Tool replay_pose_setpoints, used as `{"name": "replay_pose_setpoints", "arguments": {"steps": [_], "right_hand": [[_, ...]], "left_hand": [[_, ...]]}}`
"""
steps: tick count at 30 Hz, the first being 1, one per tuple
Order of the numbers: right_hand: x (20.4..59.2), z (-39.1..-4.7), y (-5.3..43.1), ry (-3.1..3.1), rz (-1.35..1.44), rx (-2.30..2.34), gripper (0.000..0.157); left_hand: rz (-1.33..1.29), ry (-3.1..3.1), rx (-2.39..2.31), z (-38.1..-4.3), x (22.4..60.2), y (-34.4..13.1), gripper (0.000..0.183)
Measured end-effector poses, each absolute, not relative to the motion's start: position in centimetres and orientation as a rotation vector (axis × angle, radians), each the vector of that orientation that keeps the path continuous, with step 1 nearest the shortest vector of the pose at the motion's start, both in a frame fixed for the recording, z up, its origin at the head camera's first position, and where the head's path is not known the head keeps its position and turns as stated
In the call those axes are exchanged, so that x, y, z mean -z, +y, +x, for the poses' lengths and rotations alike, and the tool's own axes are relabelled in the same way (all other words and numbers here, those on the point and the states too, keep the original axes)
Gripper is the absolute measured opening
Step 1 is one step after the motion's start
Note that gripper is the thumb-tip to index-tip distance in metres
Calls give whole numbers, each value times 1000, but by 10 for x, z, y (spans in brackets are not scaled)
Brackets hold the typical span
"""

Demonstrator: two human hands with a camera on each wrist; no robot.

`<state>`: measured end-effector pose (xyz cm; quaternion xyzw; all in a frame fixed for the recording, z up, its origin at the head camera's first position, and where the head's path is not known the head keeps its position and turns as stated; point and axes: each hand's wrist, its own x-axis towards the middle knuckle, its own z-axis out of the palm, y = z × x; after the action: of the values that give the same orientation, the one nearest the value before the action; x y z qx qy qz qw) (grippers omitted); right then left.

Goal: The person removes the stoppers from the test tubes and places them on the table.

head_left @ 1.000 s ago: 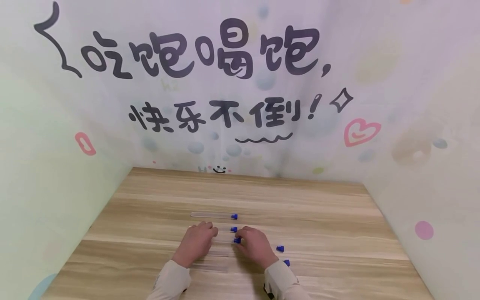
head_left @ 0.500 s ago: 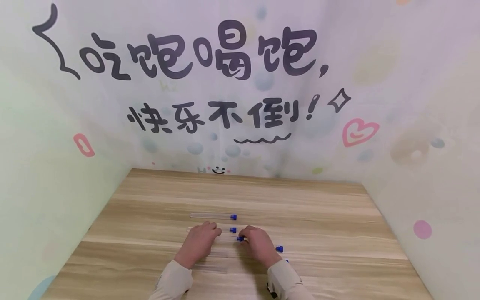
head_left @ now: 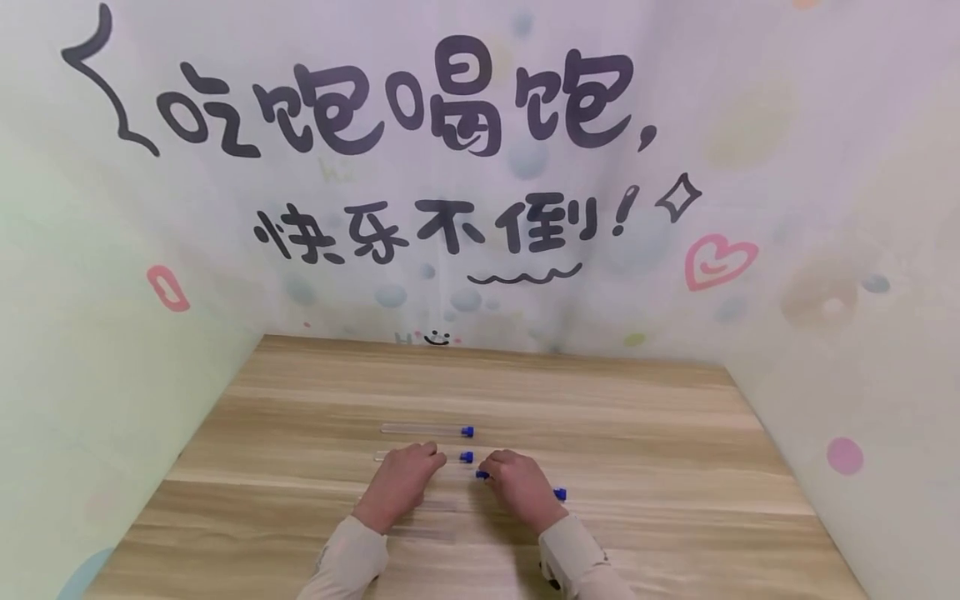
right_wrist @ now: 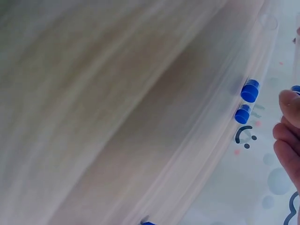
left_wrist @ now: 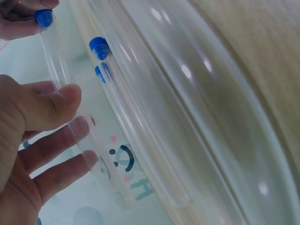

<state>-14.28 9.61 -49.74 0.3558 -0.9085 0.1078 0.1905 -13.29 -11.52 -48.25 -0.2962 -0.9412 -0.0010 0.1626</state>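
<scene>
My left hand (head_left: 403, 483) holds a clear test tube (left_wrist: 56, 61) between thumb and fingers, seen best in the left wrist view. At the tube's mouth, my right hand (head_left: 522, 490) pinches a blue cap (left_wrist: 44, 18). The cap looks seated at the tube's end; how deep it sits I cannot tell. Beyond the hands lie two capped tubes: a far test tube (head_left: 422, 430) and a nearer one, its blue stopper (head_left: 467, 457) in view and its middle hidden behind my left hand. In the right wrist view, fingertips (right_wrist: 288, 105) of my right hand show at the edge.
Faint clear tubes without caps (head_left: 423, 533) lie on the wooden table (head_left: 637, 417) nearer me. A loose blue cap (head_left: 560, 494) rests right of my right hand. A printed wall (head_left: 465, 308) stands behind the table, with side walls left and right.
The pinched blue cap has shifted slightly right and away from me, and my left hand slightly right. The nearest loose cap on the right is now hidden behind my right sleeve.
</scene>
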Motion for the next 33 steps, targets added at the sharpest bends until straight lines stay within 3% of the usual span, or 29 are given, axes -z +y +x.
{"name": "replay_pose_setpoints", "arguments": {"steps": [16, 33], "right_hand": [[501, -138, 97, -2555, 790, -551, 15], [496, -145, 110, -2496, 804, -607, 21]], "left_hand": [[-831, -2700, 69, -130, 475, -115, 19], [-743, -2652, 153, -130, 479, -118, 18]]}}
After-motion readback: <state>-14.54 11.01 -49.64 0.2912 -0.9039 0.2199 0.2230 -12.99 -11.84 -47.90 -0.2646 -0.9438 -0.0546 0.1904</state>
